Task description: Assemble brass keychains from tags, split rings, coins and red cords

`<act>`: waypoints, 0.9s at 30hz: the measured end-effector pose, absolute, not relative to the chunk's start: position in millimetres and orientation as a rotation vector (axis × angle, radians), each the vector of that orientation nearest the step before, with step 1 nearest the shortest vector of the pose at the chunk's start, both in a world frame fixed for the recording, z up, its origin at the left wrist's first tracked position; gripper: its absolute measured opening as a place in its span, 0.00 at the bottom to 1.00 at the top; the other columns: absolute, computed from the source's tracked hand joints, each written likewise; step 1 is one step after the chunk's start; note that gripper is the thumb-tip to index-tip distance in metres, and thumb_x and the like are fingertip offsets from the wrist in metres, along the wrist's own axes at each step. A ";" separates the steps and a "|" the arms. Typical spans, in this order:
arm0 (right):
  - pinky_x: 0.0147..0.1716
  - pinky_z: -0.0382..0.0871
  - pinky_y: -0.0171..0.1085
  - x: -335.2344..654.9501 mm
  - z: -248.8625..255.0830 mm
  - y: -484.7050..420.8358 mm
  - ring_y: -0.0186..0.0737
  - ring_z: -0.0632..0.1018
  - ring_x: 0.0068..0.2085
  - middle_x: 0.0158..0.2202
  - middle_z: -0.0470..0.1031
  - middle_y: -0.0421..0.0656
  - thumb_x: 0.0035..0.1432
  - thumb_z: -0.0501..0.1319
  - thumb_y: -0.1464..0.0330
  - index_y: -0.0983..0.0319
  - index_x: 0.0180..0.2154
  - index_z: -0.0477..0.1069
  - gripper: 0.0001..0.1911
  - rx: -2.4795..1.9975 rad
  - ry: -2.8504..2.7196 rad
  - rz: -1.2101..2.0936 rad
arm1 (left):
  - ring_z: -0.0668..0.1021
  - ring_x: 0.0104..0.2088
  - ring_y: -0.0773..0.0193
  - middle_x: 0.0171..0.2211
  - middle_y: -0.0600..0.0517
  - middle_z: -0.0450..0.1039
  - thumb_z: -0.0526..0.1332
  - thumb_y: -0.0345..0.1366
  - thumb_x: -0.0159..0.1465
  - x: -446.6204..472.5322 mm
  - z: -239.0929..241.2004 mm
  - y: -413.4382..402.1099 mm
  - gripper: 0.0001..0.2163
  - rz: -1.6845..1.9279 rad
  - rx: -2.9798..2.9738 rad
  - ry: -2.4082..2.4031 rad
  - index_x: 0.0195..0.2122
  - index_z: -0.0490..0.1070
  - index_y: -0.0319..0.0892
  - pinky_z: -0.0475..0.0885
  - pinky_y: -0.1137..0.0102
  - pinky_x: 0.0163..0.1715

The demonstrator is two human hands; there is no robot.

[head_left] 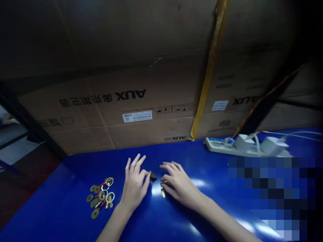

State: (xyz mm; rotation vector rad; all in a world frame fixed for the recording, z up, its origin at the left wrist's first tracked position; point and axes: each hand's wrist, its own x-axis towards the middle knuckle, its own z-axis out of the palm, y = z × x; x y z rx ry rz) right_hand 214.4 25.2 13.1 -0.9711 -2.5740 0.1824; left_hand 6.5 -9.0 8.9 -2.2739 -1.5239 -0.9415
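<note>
Both of my hands rest on a glossy blue table [176,215]. My left hand [135,183] pinches a small metal ring with a dark coin-like charm [152,175] between thumb and forefinger, the other fingers spread. My right hand [175,183] lies just right of it, fingers curled over a small keychain piece [164,191] with a brass charm and a bit of red cord. To the left lies a pile of several finished keychains [101,196] with brass coins, red cords and metal rings.
Large brown cardboard boxes [131,111] marked AUX stand along the table's far edge. A white power strip [227,146] with white chargers and cables lies at the back right. A pixelated patch covers the right side. The floor drops away at the left.
</note>
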 end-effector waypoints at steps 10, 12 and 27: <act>0.57 0.56 0.52 208.5 13.1 28.3 0.45 0.68 0.53 0.48 0.71 0.46 0.61 0.57 0.70 0.60 0.35 0.72 0.06 -0.936 -2.527 0.147 | 0.57 0.65 0.51 0.61 0.44 0.62 0.54 0.30 0.66 9.8 9.6 -10.9 0.07 -0.886 -2.291 -1.506 0.34 0.72 0.42 0.53 0.44 0.61; 0.57 0.56 0.51 204.8 18.1 29.0 0.45 0.68 0.53 0.48 0.71 0.46 0.62 0.57 0.69 0.60 0.35 0.72 0.05 -0.916 -2.484 0.144 | 0.57 0.64 0.51 0.61 0.44 0.62 0.54 0.30 0.66 11.6 9.4 -11.9 0.08 -0.867 -2.297 -1.483 0.33 0.72 0.41 0.53 0.43 0.61; 0.53 0.60 0.49 193.6 18.4 37.2 0.46 0.69 0.51 0.46 0.71 0.46 0.62 0.57 0.68 0.59 0.35 0.72 0.06 -0.889 -2.385 0.198 | 0.58 0.64 0.50 0.60 0.44 0.63 0.54 0.29 0.65 14.0 7.9 -12.7 0.08 -0.874 -2.343 -1.459 0.34 0.72 0.41 0.53 0.42 0.61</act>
